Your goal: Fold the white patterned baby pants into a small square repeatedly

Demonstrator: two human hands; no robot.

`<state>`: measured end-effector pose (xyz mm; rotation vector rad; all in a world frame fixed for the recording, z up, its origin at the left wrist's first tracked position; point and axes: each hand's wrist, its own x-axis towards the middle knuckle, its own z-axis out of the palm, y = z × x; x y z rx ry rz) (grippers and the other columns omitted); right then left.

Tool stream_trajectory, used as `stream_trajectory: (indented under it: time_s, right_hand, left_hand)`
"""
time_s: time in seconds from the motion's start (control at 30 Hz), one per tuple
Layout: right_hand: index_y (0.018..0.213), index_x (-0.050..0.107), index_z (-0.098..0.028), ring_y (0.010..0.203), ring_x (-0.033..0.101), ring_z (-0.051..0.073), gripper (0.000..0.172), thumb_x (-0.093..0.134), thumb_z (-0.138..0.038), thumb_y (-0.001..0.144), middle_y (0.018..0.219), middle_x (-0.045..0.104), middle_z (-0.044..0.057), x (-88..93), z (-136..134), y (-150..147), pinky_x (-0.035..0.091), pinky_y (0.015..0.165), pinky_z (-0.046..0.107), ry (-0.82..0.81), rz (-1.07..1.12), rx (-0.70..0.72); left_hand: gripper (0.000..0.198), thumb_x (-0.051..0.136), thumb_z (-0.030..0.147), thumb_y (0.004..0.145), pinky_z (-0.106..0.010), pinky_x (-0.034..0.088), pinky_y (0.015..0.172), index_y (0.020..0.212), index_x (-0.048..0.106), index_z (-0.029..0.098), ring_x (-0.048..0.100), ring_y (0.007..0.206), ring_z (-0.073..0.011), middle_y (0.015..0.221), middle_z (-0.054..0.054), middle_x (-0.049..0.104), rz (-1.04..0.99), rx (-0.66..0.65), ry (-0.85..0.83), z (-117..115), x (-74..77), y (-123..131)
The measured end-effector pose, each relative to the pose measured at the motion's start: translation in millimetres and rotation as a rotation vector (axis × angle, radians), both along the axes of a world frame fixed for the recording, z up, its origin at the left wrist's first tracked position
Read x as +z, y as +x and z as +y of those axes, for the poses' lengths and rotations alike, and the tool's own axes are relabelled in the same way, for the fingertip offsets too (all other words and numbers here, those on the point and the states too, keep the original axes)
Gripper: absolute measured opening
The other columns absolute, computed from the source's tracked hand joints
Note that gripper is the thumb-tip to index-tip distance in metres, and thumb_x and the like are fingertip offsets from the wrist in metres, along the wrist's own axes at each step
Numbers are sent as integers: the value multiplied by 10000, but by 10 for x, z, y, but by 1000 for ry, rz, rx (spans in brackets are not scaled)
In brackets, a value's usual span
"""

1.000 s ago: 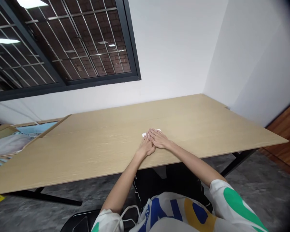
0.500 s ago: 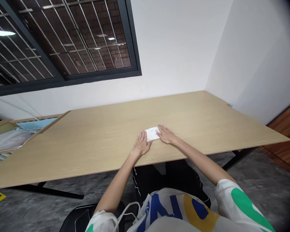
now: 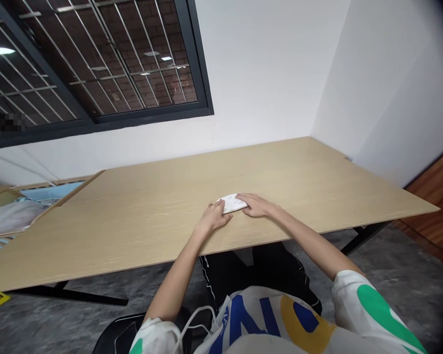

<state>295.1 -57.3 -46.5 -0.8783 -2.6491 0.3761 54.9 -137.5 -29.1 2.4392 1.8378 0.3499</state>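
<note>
A small white cloth-like piece with faint marks (image 3: 232, 203) lies near the front middle of the wooden table (image 3: 140, 216). At its left end is my left hand (image 3: 214, 216), fingers curled over the edge and thumb pointing right along the front. On its right end rests my right hand (image 3: 256, 204), its fingers bent over the far corner and its thumb near the front edge. Both hands grip the ends of the piece, which looks slightly bowed between them. The parts under my fingers are hidden.
At the left is a wooden crib-like frame (image 3: 59, 200) with light blue and whitish bedding. A white wall (image 3: 266, 73) and a barred window stand behind the table. A black chair (image 3: 114, 334) is at the bottom left.
My fingers, flat on the piece before, have curled around its two ends. The white piece has gone from a flat rectangle to a slightly bowed shape.
</note>
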Motion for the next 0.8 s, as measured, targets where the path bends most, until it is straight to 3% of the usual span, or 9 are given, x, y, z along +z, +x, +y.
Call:
stream_trajectory:
  time_s: [0.13, 0.27, 0.37, 0.43, 0.5, 0.57, 0.7, 0.8]
  right_hand:
    - [1376, 627, -147, 1350, 577, 313, 530, 543, -113, 854, 1427, 653, 170, -26, 125, -85, 406, 1154, 502, 36, 126, -55]
    - [1180, 631, -200, 1104, 668, 264, 317, 622, -192, 863, 1144, 741, 81, 79, 242, -219, 477, 1030, 442, -84, 423, -155]
    - [1201, 540, -217, 954, 691, 212, 357, 656, -276, 868, 1081, 718, 42, 224, 360, -343, 544, 835, 333, -346, 688, -136]
    - [1245, 489, -222, 892, 700, 201, 419, 670, -326, 882, 1054, 709, 37, 305, 443, -439, 549, 750, 302, -485, 762, -131]
    - [1300, 462, -224, 856, 704, 202, 510, 713, -362, 878, 1015, 708, 35, 334, 521, -543, 549, 718, 295, -526, 736, -167]
    - [1327, 470, -217, 852, 706, 201, 568, 760, -365, 861, 1002, 711, 39, 295, 585, -644, 552, 722, 290, -486, 637, -234]
    - [1257, 563, -184, 864, 701, 185, 514, 814, -310, 826, 1018, 723, 50, 111, 646, -805, 561, 784, 292, -400, 459, -320]
    - [1252, 605, -162, 976, 703, 220, 459, 790, -284, 849, 1097, 734, 95, 47, 604, -882, 563, 900, 355, -359, 415, -321]
  left_hand:
    - [304, 580, 220, 920, -448, 444, 1076, 1206, 677, 177, 678, 1153, -309, 1264, -170, 726, -49, 32, 7, 71, 130, -34]
    - [263, 478, 191, 967, -451, 434, 1074, 1109, 697, 159, 636, 1204, -312, 1233, -184, 704, -140, 123, 105, -6, 260, -64]
    - [327, 435, 282, 1025, -384, 507, 947, 1265, 614, 150, 681, 1050, -255, 1140, -151, 720, -228, 169, 134, -164, 293, -92]
    - [431, 435, 333, 1042, -325, 531, 831, 1429, 470, 149, 696, 896, -207, 1060, -101, 735, -357, 189, 117, -279, 266, -93]
    - [545, 485, 349, 1025, -304, 528, 774, 1513, 340, 154, 691, 812, -191, 1010, -66, 742, -523, 217, 78, -372, 206, -69]
    - [580, 516, 331, 1007, -309, 525, 779, 1528, 313, 177, 701, 825, -200, 1022, -59, 752, -588, 250, 22, -427, 131, -24]
    - [485, 488, 322, 1022, -374, 522, 876, 1489, 436, 200, 725, 991, -271, 1143, -121, 760, -325, 338, -59, -449, 21, 92]
    - [449, 467, 289, 1019, -464, 483, 990, 1441, 528, 146, 681, 1148, -352, 1252, -209, 712, -232, 394, -29, -472, -6, 189]
